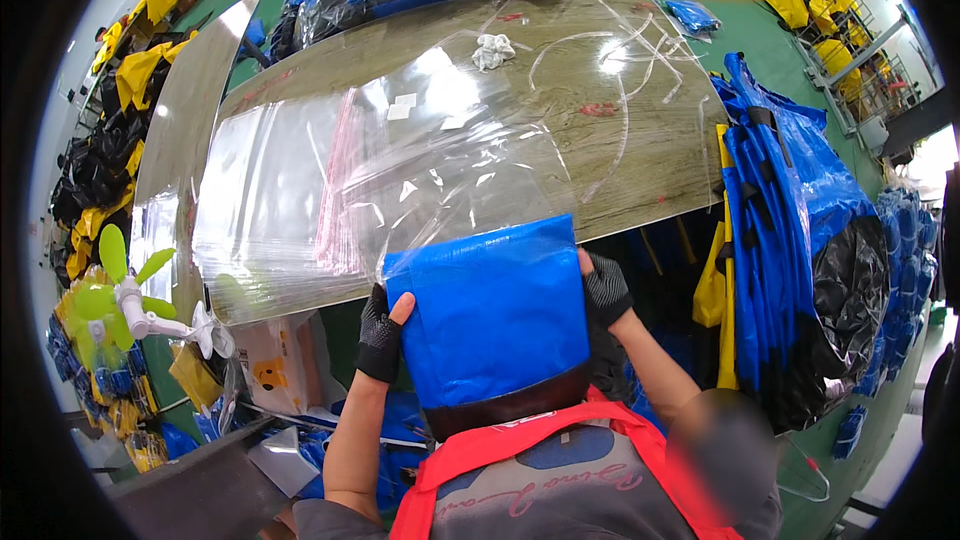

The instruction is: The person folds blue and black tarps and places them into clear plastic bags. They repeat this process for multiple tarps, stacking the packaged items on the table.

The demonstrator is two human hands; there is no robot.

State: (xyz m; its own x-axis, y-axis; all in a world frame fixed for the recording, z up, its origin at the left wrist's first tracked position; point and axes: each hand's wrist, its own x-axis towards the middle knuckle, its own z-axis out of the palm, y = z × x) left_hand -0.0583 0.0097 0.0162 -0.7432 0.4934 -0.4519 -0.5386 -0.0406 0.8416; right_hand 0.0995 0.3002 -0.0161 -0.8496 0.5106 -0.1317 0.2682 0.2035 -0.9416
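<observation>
A blue bag with a black band along its bottom is upright in front of my chest, at the near edge of the table. My left hand, in a black fingerless glove, grips its left side with the thumb on the front face. On the opposite side, my right hand, gloved the same way, holds the bag's upper right edge; its fingers are partly hidden behind. A clear plastic bag lies spread on the table, its near edge meeting the top of the blue bag.
Stacked clear plastic bags cover the left of the wood-patterned table. Loose clear strips and a crumpled white wad lie farther back. Folded blue bags hang at the right. A green-bladed fan is clipped at the left.
</observation>
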